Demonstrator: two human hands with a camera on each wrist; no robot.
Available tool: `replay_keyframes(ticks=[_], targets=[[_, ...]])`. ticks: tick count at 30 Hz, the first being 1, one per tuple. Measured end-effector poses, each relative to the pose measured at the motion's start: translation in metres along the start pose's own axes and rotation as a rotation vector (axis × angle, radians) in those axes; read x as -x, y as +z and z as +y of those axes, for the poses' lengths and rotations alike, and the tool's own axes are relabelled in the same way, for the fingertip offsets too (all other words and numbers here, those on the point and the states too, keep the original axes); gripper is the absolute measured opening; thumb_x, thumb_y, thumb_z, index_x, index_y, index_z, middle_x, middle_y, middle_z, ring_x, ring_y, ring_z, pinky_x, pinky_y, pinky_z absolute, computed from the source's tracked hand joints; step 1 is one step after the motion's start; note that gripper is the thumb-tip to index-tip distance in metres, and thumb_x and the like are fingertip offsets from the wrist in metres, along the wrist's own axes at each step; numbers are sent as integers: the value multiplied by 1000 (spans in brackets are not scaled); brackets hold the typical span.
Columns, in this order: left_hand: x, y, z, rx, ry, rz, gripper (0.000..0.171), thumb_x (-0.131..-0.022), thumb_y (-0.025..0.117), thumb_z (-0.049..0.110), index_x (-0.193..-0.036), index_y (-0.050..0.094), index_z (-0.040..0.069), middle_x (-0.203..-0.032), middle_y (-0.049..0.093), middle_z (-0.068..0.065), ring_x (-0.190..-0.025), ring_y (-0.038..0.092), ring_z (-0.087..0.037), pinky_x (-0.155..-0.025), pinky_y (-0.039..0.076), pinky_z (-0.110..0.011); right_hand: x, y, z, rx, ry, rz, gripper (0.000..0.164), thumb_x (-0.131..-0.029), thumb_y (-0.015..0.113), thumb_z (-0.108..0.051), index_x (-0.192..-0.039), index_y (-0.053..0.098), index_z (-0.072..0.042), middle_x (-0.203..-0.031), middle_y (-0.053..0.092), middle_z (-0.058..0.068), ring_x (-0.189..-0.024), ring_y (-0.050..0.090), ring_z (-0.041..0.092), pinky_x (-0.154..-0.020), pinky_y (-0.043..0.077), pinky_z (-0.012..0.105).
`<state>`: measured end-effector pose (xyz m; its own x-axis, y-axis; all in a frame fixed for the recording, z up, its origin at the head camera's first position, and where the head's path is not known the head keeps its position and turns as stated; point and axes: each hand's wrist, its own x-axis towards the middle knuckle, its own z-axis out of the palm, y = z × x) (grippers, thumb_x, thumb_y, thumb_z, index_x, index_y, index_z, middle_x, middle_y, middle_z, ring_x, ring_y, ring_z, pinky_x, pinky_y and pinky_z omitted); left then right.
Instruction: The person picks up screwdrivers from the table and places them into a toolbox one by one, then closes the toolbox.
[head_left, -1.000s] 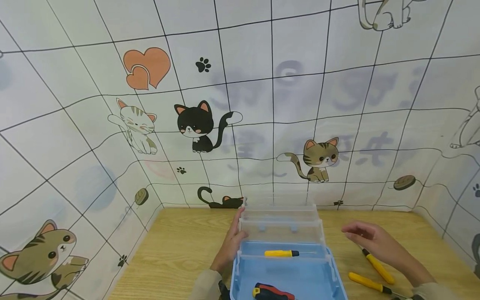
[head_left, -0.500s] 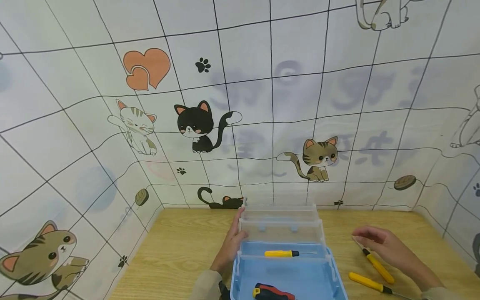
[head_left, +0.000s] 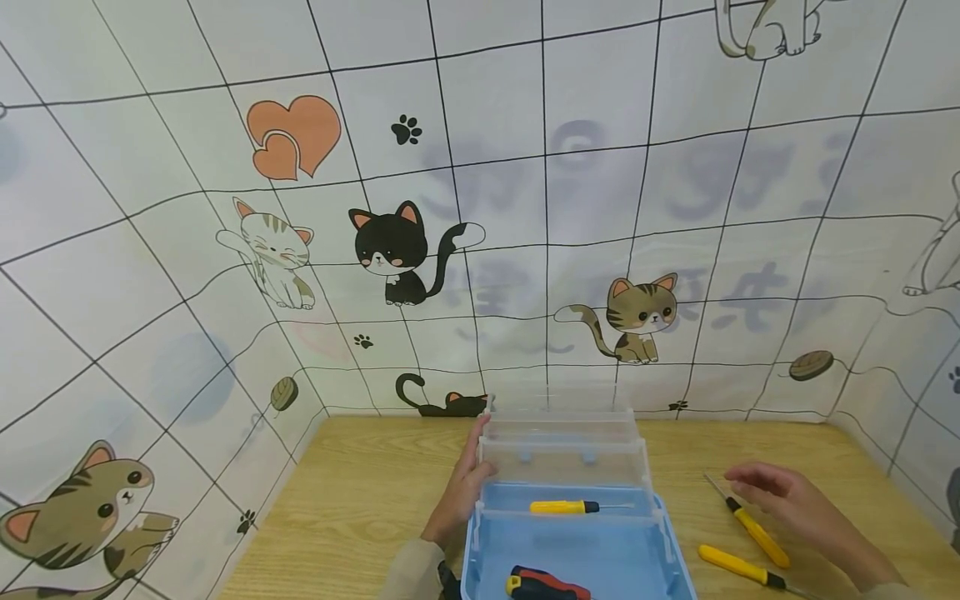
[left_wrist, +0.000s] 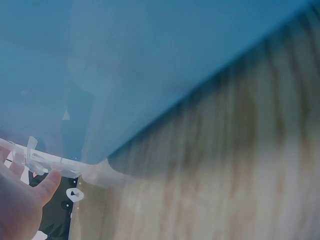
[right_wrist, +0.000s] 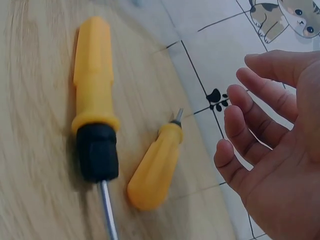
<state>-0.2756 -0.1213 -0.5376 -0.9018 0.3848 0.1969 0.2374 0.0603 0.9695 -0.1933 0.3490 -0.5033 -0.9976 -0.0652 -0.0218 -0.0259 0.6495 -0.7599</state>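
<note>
My left hand (head_left: 456, 500) grips the left edge of the raised transparent lid (head_left: 562, 462) of a light-blue plastic box (head_left: 585, 546), thumb against its front; the left wrist view shows the thumb (left_wrist: 49, 185) at that edge. Inside the box lie a yellow-handled screwdriver (head_left: 562, 507) at the back and a red-and-black-handled tool (head_left: 549, 586) in front. Right of the box, my right hand (head_left: 798, 508) hovers with loosely bent fingers, holding nothing. Beneath and beside it on the table are two yellow-handled screwdrivers, the farther one (head_left: 763, 537) and the nearer one (right_wrist: 94, 75).
The wood-grain table (head_left: 352, 500) extends left of the box. A white grid cloth (head_left: 495, 183) printed with cats hangs behind and along both sides, meeting the table just beyond the lid.
My right hand has drawn right and slightly nearer, away from the box and past the farther screwdriver's tip. The left hand, lid and tools stay put.
</note>
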Motion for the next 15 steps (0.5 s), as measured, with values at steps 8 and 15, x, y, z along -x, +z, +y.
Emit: replay_keyframes(ticks=[8,15], targets=[[1,1,0,-20,5,15,77,-94,39,3,-159,9,32,-165,9,3,-149,16,-33,-111,14,-72,3,-3,19,-25,46,-37,42,-102,53,-30,-126,59,5,-123,63,22,-88,56,-3,-72,53,24],[1,1,-1,-11,12,9,77,-95,37,3,-159,8,34,-165,8,0,-149,15,-35,-110,14,-73,3,-4,30,-110,84,-109,43,-103,51,-26,-129,54,8,-124,61,24,-85,57,6,-71,52,27]])
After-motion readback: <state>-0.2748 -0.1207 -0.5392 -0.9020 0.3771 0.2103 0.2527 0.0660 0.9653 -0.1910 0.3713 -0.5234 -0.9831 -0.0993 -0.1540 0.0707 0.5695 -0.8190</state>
